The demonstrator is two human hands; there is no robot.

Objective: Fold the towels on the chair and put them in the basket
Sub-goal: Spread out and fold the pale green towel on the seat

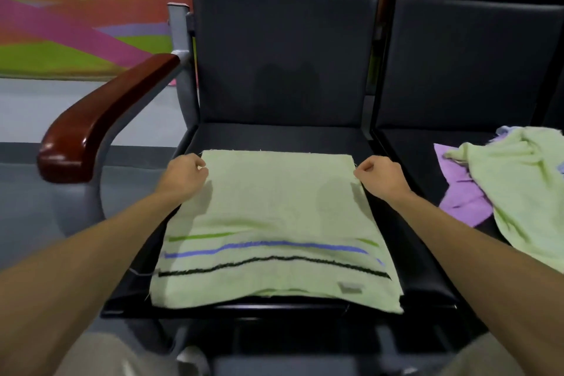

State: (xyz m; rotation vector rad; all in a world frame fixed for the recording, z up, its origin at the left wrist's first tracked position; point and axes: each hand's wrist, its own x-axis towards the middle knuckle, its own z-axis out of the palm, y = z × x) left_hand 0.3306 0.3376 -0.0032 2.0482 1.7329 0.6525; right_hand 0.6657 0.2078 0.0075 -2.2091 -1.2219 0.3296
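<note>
Pale green towel (274, 217) lay flat on the black chair seat (274, 137), with green, blue and black stripes near its front edge. Small grey label (351, 287) at the front right corner, writing too blurred to read. Left hand (183, 175) and right hand (380, 175) each pinched a far corner. Wooden armrest (100, 122) to the left. Loose green towel (525, 186) lay over a purple towel (460, 192) on the next seat (404, 146).

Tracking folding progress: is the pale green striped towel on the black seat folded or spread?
Folded, apparently: pale green striped towel shows two layers at its near edge.
</note>
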